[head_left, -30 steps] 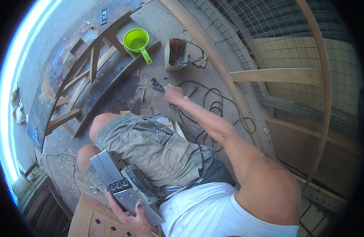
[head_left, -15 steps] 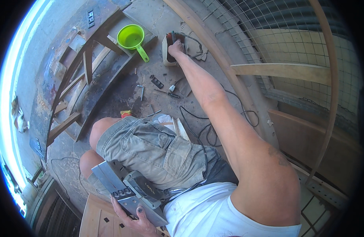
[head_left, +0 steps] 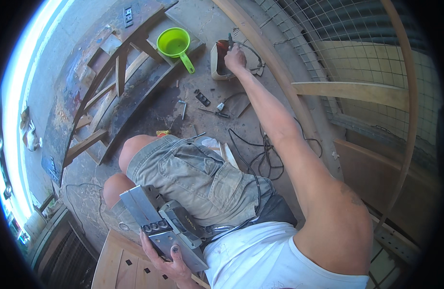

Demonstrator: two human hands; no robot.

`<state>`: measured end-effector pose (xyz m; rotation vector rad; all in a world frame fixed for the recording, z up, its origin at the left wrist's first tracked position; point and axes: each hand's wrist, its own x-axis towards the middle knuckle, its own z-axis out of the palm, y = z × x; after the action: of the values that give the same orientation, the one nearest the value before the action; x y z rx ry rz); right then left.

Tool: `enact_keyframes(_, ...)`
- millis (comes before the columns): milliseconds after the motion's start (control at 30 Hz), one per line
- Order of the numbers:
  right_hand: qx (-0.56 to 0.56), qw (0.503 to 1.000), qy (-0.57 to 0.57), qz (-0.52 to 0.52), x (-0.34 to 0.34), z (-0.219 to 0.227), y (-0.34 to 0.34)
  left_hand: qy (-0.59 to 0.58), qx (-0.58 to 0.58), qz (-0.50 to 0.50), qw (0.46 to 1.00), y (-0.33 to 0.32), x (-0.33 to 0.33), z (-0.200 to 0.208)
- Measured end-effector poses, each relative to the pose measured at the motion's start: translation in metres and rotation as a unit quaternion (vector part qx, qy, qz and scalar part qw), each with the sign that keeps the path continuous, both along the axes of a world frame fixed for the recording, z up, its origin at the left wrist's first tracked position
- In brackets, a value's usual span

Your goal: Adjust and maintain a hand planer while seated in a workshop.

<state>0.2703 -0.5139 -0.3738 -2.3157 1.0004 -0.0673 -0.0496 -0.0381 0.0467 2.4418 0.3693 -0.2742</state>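
My left hand [head_left: 170, 267] grips an electric planer [head_left: 182, 225] from below. The planer rests by my lap with its flat metal sole and dark cutter slot showing. At the far end of my stretched right arm, my right hand [head_left: 235, 59] is closed at the mouth of an off-white container [head_left: 215, 60]. A slim dark object [head_left: 230, 39] sticks up beside its fingers; what exactly they hold is too small to make out. On the floor between lie a dark part with round holes [head_left: 201, 98], a screwdriver [head_left: 222, 114] and a small metal wrench [head_left: 183, 110].
A green dipper [head_left: 174, 42] sits on a curved wooden frame [head_left: 121, 74] at the left. Black cable [head_left: 268, 153] coils on the floor below my right arm. Wire mesh [head_left: 357, 53] and wooden rails stand at the right. A wooden panel [head_left: 118, 262] lies near my left hand.
My right hand has risen a little out of the container, and the slim dark object now stands more upright. The view has shifted slightly. My left hand still grips the planer.
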Motion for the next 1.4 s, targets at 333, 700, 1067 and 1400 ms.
enact_keyframes(333, 0.591, 0.788, -0.151, -0.08, -0.121, 0.218, -0.014, -0.044, -0.051, 0.02, 0.998, 0.008, 0.005, 0.001)
enact_keyframes(700, 0.727, 0.675, -0.103, 0.071, -0.169, 0.356, 0.114, -0.28, -0.086, -0.047, 0.955, 0.009, 0.028, 0.01)
enact_keyframes(1067, 0.185, 0.72, -0.269, 0.612, -0.271, 0.501, 0.313, -0.406, -0.091, -0.114, 0.902, 0.031, -0.024, 0.01)
enact_keyframes(1400, 0.178, 0.811, -0.119, 0.545, -0.281, 0.521, 0.318, -0.343, -0.393, 0.114, 0.846, 0.058, -0.041, -0.047)
